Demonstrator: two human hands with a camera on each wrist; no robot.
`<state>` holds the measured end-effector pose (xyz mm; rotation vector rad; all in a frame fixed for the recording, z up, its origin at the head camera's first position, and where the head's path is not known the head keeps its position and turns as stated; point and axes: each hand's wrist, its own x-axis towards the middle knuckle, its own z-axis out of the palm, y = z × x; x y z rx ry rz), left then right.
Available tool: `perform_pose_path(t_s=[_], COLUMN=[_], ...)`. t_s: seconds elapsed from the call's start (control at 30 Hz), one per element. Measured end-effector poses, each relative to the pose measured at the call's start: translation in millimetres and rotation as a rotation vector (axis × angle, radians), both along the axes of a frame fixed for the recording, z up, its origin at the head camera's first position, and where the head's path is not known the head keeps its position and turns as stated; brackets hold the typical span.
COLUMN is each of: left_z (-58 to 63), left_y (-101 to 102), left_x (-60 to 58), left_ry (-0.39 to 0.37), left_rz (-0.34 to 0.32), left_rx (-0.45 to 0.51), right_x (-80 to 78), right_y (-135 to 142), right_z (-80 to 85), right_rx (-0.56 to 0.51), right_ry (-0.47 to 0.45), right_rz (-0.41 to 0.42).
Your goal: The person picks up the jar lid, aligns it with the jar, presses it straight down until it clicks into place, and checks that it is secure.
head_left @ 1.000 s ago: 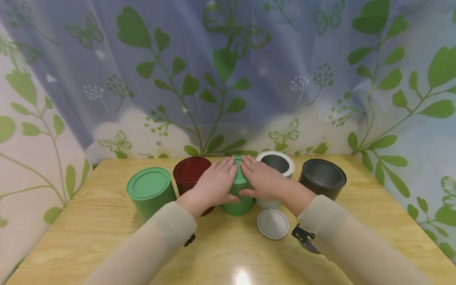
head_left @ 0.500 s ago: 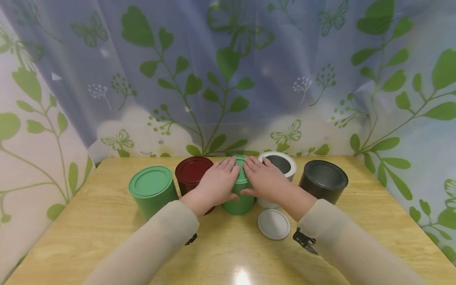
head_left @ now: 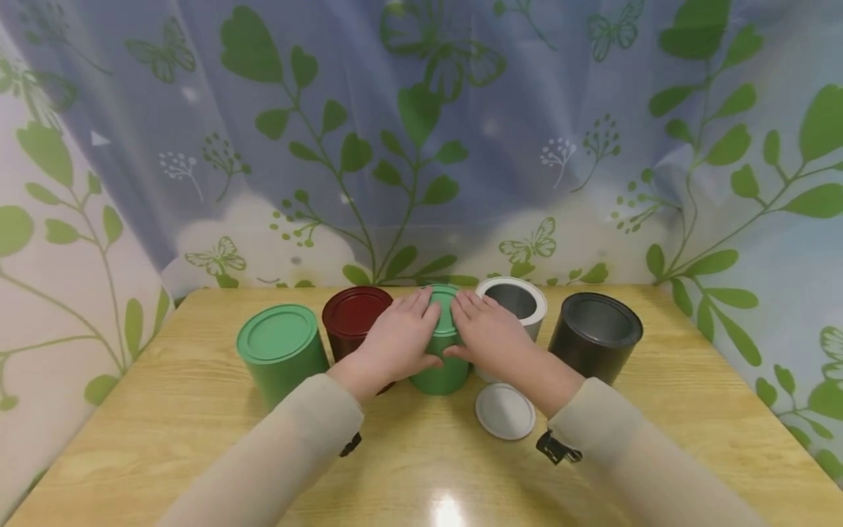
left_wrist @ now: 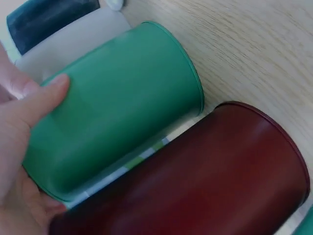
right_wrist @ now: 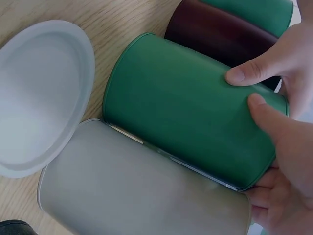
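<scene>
Both hands are on the middle green canister (head_left: pixel 440 372), which stands upright with its lid on. My left hand (head_left: pixel 400 331) holds its left side, fingers reaching over the lid's edge and thumb on the front wall. From the right, my right hand (head_left: pixel 492 331) holds it the same way. In the right wrist view the two thumbs press the canister's wall (right_wrist: pixel 181 105), tips close together. A dark red canister (head_left: pixel 356 315) stands just left of it. On its right is a white canister (head_left: pixel 507 284), open at the top and partly hidden by my right hand.
A second green canister (head_left: pixel 278 344) with a lid stands at the far left. To the right is a black canister (head_left: pixel 596 337). A round white lid (head_left: pixel 505 411) lies flat on the wooden table (head_left: pixel 408 468), in front of the white canister. A patterned curtain (head_left: pixel 421 146) hangs behind.
</scene>
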<state>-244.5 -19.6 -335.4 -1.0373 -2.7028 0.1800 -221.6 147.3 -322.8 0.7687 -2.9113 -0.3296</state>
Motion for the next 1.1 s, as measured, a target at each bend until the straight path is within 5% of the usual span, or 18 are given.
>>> perform_pose_path(t_s=[0.37, 0.67, 1.1], left_z=[1.4, -3.3, -1.2], left_y=[4.3, 4.8, 2.1], left_x=[5.7, 10.2, 10.2], left_ry=[0.1, 0.099, 0.161], left_rz=[0.005, 0.063, 0.064], left_rx=[-0.044, -0.052, -0.09], right_x=[-0.5, -2.2, -1.2], right_y=[1.0, -0.5, 1.8], right_z=[-2.4, -2.9, -1.4], right_rx=[-0.01, -0.01, -0.048], right_ry=[0.01, -0.025, 0.027], right_rz=[-0.014, -0.017, 0.035])
